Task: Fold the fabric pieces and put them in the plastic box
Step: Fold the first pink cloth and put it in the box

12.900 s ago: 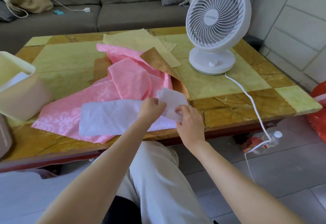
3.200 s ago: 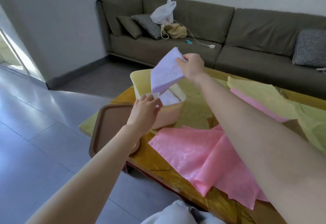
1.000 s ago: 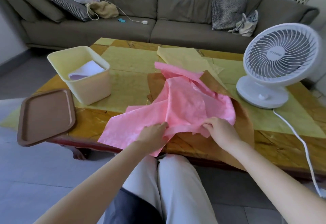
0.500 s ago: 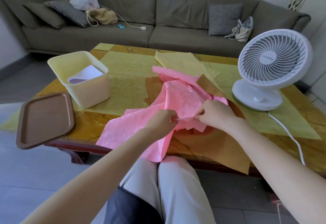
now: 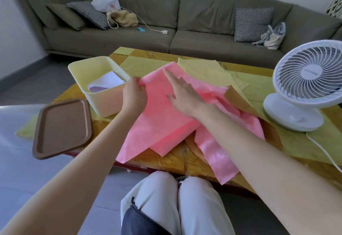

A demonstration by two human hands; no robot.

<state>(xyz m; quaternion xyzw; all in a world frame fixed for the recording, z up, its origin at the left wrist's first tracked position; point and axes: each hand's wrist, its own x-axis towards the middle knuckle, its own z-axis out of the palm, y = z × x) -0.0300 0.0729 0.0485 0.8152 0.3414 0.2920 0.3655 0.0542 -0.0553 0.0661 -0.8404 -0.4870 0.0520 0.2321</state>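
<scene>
On the yellow-brown tabletop (image 5: 175,160), the cream plastic box (image 5: 105,105) holds 1 folded white fabric piece (image 5: 106,83). Just beside it lies the pink fabric (image 5: 162,123). The left grip (image 5: 134,96) pinches its edge, and the right grip (image 5: 183,96) presses on it, fingers straight.

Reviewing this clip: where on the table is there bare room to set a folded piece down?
Bare tabletop lies at the far edge between the plastic box and the yellow fabric, and again in front of the fan, where its cord crosses. The middle is crowded with pink fabric over brown fabric.
</scene>
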